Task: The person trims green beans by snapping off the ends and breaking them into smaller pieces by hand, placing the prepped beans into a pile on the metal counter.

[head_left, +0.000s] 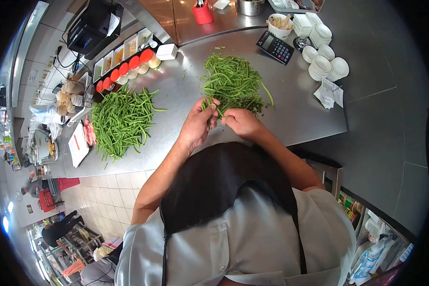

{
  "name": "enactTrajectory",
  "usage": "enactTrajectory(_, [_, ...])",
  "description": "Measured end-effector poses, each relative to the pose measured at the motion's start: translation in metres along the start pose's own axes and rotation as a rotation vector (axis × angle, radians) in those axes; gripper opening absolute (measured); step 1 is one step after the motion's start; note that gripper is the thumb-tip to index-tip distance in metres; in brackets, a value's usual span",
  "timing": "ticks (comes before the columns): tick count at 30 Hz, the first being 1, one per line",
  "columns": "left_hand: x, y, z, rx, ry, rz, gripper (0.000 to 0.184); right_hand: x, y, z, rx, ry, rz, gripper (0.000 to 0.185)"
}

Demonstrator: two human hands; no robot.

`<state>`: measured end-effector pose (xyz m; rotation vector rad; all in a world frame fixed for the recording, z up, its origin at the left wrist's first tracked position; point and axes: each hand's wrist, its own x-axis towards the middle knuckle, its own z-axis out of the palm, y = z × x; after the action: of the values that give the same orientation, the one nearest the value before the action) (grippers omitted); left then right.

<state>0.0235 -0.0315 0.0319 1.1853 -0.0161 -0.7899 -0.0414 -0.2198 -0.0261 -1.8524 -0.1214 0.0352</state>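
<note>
My left hand [199, 123] is closed round a few green beans [206, 104] at the near edge of the middle pile. Close to its right, my right hand [240, 122] pinches the end of a bean between thumb and finger. Just beyond both hands lies a pile of green beans [231, 76] on the steel table [176, 81], with small trimmed bits [245, 103] on its near side. A larger pile of green beans [121, 121] lies to the left.
Red-lidded jars [134, 63] and a tray of containers [119, 56] stand at the back left. A calculator [275, 47], a cup [280, 26] and stacked white dishes [320, 66] are at the right. A notepad [78, 144] lies far left.
</note>
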Motion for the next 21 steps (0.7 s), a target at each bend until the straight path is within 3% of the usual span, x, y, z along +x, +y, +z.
enactTrajectory(3, [-0.005, 0.0, 0.0, -0.014, -0.013, -0.01, 0.015, 0.002, -0.004, -0.003, 0.047, -0.049, 0.146, 0.024])
enactTrajectory(6, [-0.006, -0.001, -0.011, -0.352, -0.073, -0.054, 0.016, 0.015, 0.055, 0.001, 1.244, -0.234, 0.433, 0.022])
enactTrajectory(9, [-0.002, -0.011, -0.03, -0.534, -0.046, -0.074, 0.017, 0.025, 0.01, -0.034, 0.508, 0.048, 0.332, 0.021])
enactTrajectory(10, [-0.002, -0.009, -0.028, -0.533, 0.016, -0.089, 0.017, 0.034, 0.012, -0.034, 0.115, 0.196, 0.058, 0.02])
enactTrajectory(13, [-0.003, -0.005, -0.024, -0.547, 0.135, -0.138, 0.017, 0.062, 0.009, -0.05, -0.385, 0.381, -0.169, 0.019])
enactTrajectory(16, [0.0, -0.009, -0.026, -0.567, 0.109, -0.164, 0.017, 0.087, 0.011, -0.046, -0.697, 0.306, -0.223, 0.016])
enactTrajectory(21, [0.001, -0.009, -0.036, -0.463, 0.047, -0.097, 0.021, 0.094, 0.024, -0.032, -0.86, 0.26, -0.125, 0.01])
